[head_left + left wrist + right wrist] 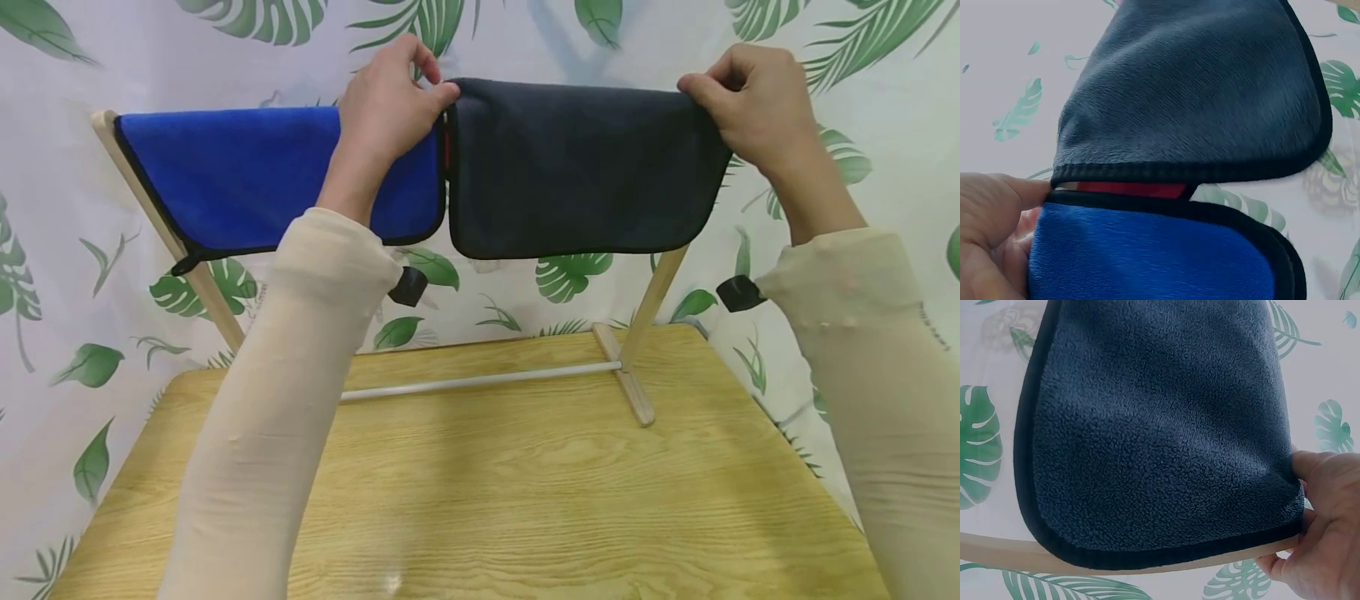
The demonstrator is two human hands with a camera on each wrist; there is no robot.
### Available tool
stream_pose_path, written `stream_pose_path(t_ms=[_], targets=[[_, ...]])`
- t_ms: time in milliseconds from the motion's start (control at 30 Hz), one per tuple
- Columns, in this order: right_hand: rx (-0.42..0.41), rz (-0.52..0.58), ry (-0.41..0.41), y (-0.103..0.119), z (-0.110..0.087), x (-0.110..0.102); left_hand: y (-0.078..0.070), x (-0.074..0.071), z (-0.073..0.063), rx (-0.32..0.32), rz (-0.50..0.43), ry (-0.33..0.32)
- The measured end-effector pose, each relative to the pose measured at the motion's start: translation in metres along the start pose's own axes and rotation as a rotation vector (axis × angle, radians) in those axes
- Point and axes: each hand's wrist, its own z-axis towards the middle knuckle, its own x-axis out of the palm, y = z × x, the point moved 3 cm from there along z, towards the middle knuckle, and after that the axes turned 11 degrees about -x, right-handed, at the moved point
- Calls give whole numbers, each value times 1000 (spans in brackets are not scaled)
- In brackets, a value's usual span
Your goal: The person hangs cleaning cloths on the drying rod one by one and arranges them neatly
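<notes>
A dark grey towel [585,171] with black edging hangs folded over the top of a wooden rack. My left hand [393,104] pinches its upper left corner, beside a blue towel [247,179] that hangs on the rack's left half. At the grey towel's upper right corner, my right hand [761,100] pinches the fabric between thumb and fingers. In the left wrist view, a bit of red cloth [1132,189] shows in the narrow gap between the two towels. The rack's top bar is hidden under the fabric.
The rack has slanted wooden legs [656,292], a wooden foot [633,392] and a white lower rod [480,382]. It stands at the back of a wood-grain table [525,492]. Behind it hangs a leaf-patterned white backdrop [495,292].
</notes>
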Motion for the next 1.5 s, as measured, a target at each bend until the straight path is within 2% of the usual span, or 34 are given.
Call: stream_pose_path(t_ms=[100, 167, 233, 333, 400, 467, 567, 767, 833, 1000, 1100, 1200, 1300, 1400, 1500], targets=[[1, -1, 1, 1, 0, 1, 0, 1, 0, 0, 40, -36], [1, -4, -1, 1, 0, 1, 0, 1, -1, 20, 42, -23], [3, -10, 0, 1, 0, 1, 0, 0, -2, 47, 36, 17], [8, -22, 5, 1, 0, 0, 2, -2, -3, 73, -1, 119], [8, -36, 16, 0, -1, -1, 4, -3, -4, 78, -22, 177], [2, -52, 40, -1, -2, -2, 5, -4, -4, 75, -41, 207], [-11, -43, 82, -5, -4, -6, 4, -4, -3, 80, -25, 176], [-21, 152, 98, -22, -13, -18, 1, -3, -2, 79, 1, 66], [-27, 164, 99, -27, -16, -21, 0, -2, -3, 78, 2, 49], [-66, 71, 111, -29, -12, -25, 0, -1, -3, 72, -6, 52], [-72, 70, 106, -26, -5, -25, 0, -2, -2, 66, -14, 72], [-53, 68, 72, -22, 3, -23, 0, -2, -2, 51, -16, 95], [-45, 7, 24, -17, 9, -18, 0, -2, -2, 33, -25, 103], [-39, -71, 13, -13, 7, -18, 1, -3, -1, 34, -27, 99], [-66, -63, 45, -13, 0, -19, 2, -3, -1, 52, -20, 94]])
